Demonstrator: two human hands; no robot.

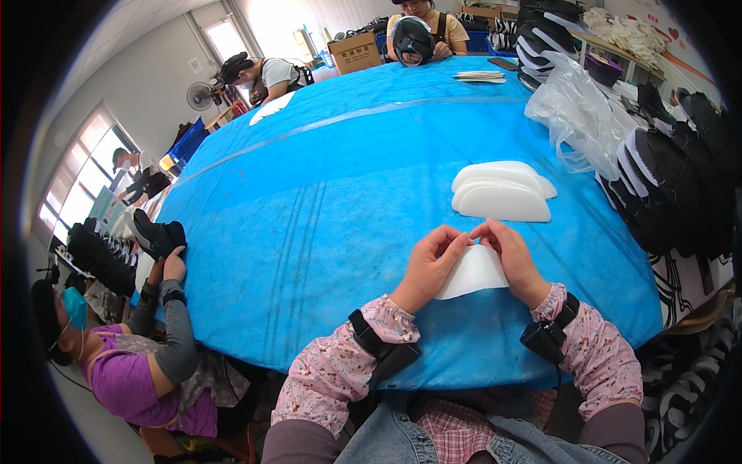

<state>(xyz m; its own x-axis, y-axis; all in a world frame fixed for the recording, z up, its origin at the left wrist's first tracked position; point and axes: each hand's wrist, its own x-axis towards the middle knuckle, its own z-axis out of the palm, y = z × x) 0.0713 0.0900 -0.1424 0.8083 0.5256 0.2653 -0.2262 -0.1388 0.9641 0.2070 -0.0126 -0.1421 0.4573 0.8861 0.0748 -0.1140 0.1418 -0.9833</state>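
Between my two hands is a white half-moon sheet piece (pixel 473 276), its straight edge toward me and bowed a little. My left hand (pixel 433 267) pinches its upper left edge, with thumb and fingers pressed together. On the other side my right hand (pixel 516 261) grips the upper right edge the same way, and the fingertips of both hands nearly meet at the top. Just beyond my hands, a fanned stack of similar white half-moon pieces (pixel 504 203) lies on the blue table cover (pixel 371 224).
Black shoe uppers (pixel 668 182) and a clear plastic bag (pixel 576 108) crowd the right edge. At the left, a co-worker's hand (pixel 175 264) holds a black shoe (pixel 158 234). More white pieces (pixel 479 76) lie at the far side, where other people work.
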